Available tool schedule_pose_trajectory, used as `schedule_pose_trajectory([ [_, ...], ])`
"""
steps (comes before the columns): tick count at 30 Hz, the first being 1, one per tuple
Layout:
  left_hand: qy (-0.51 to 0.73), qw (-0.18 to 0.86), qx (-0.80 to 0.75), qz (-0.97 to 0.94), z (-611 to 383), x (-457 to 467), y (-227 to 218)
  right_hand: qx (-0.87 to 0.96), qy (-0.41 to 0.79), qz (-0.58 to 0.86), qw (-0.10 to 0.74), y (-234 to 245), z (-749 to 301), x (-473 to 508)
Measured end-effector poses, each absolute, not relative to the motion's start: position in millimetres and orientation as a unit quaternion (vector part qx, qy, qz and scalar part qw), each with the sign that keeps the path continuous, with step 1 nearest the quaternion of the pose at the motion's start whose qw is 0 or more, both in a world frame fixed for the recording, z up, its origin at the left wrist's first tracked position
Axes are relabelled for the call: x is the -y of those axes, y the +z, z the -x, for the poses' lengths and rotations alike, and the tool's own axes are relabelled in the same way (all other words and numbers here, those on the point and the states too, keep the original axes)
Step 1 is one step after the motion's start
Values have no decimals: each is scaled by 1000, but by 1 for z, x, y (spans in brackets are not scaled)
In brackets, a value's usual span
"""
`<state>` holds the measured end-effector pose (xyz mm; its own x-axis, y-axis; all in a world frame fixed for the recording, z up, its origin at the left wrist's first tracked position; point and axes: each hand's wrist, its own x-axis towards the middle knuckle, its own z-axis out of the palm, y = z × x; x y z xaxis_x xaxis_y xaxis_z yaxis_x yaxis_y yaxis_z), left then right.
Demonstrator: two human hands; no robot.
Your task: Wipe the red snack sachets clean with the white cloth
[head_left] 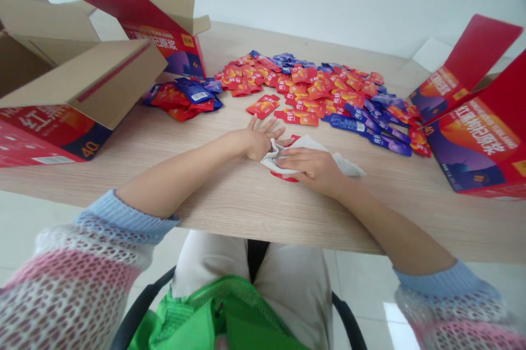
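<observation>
My left hand and my right hand meet at the middle of the wooden table. Both rest on a crumpled white cloth, and my left thumb side presses into its gathered folds. A red sachet shows under the cloth's lower edge, its remainder hidden. Just beyond my fingers lies a loose red sachet. Farther back spreads a large heap of red sachets, with blue sachets along its right side. A smaller mixed pile of red and blue sachets lies to the left.
Open red cardboard cartons stand at the left, back left and right of the table, their flaps raised. The table's near edge runs across my lap, where a green bag lies.
</observation>
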<state>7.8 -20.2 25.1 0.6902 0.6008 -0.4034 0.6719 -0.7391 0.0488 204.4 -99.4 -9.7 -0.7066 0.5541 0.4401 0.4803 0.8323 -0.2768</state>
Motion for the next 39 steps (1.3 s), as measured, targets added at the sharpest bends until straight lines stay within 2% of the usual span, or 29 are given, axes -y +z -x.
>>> schedule_pose_trajectory([
  [5,-201,132,-329,-913,-8,17,28,910,74,330,238,-12,-221,89],
  [10,-201,130,-314,-919,-9,13,28,828,-41,475,294,-20,-261,65],
  [15,-201,140,-356,-902,-3,11,33,768,-60,556,313,-14,-284,62],
  [18,-208,145,-370,-894,1,10,34,777,-36,541,321,-2,-265,82],
  [21,-210,158,-368,-892,5,7,30,834,8,446,325,7,-230,107],
  [27,-224,163,-348,-896,6,6,28,926,96,290,222,-3,-194,117],
  [32,-256,153,-382,-875,4,8,32,919,42,327,214,-11,-214,91],
  [39,-237,175,-368,-882,10,1,28,904,-59,378,191,-12,-222,89],
])
